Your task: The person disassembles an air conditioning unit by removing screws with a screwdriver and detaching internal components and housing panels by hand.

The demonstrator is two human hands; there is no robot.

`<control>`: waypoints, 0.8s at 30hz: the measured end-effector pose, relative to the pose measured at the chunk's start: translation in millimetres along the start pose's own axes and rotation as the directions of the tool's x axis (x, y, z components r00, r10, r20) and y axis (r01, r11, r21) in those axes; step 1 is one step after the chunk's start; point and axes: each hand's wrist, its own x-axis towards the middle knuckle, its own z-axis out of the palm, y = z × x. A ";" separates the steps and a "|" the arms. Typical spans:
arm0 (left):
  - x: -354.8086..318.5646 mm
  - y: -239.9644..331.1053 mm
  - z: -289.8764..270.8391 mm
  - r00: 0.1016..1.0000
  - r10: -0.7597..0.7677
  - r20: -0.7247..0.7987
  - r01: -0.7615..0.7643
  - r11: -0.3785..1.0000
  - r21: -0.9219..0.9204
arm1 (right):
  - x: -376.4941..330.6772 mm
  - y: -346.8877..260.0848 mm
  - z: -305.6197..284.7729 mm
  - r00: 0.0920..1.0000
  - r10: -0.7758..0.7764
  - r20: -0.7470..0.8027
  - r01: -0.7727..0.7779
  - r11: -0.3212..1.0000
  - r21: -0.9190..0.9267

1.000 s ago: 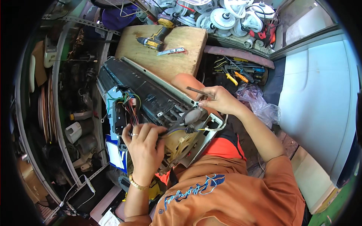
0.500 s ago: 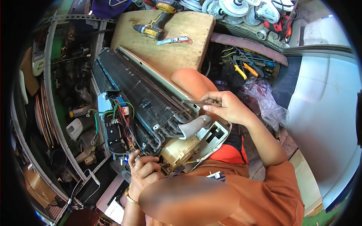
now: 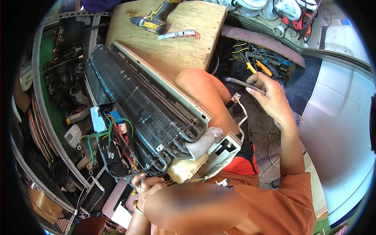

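Across my lap lies an opened air conditioner indoor unit [image 3: 131, 90], with a dark finned coil and bent pipes at its near end. My right hand [image 3: 272, 98] is closed round a slim grey metal tool [image 3: 239, 82], held clear of the unit to the right of my knee. My left hand [image 3: 145, 185] is at the near end, its fingers curled by the wiring; what they grip is hidden. Coloured wires [image 3: 123, 139] spill from the control box [image 3: 111, 156] on the left side. A white lead with a plug [image 3: 236, 97] rises beside my knee.
A wooden board [image 3: 184, 51] bears a yellow and black cordless drill [image 3: 150, 23] and a utility knife [image 3: 178, 34]. Pliers and other hand tools [image 3: 260, 66] lie beyond my right hand. A metal rack [image 3: 58, 129] stands left; a large white panel [image 3: 333, 117] stands right.
My right hand has moved right, away from the unit, with the metal tool. The white lead with its plug now shows by my knee. My left hand has shifted slightly down.
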 end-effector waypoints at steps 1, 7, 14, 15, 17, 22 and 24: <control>0.6 -1.3 0.4 1.000 -0.001 0.000 0.001 1.000 -0.002 | 2.2 0.6 -1.4 0.998 0.053 0.032 -0.053 0.999 -0.008; 5.4 -4.4 0.8 0.999 0.028 -0.045 -0.029 0.999 -0.019 | -1.3 0.1 31.1 0.986 -0.034 0.161 0.009 0.988 0.154; 1.0 -1.6 -9.1 0.994 0.045 -0.095 -0.057 0.990 -0.125 | -8.8 -31.4 71.7 0.954 -0.073 0.290 -0.028 0.944 0.329; -2.4 -0.2 -8.6 0.990 0.039 -0.136 -0.057 0.990 -0.132 | -9.8 -35.6 74.1 0.953 -0.082 0.290 -0.035 0.926 0.376; -18.9 1.8 -5.0 0.963 0.023 -0.269 -0.045 0.996 -0.077 | -14.5 -41.7 79.5 0.946 -0.104 0.308 -0.036 0.909 0.416; -72.7 -10.1 7.9 0.784 -0.056 -0.618 0.164 0.979 0.119 | -41.4 -38.9 79.5 0.954 -0.148 0.259 0.043 0.927 0.372; -79.9 -21.0 11.2 0.622 -0.170 -0.764 0.366 0.926 0.092 | -51.7 -35.8 75.8 0.964 -0.189 0.185 0.123 0.939 0.320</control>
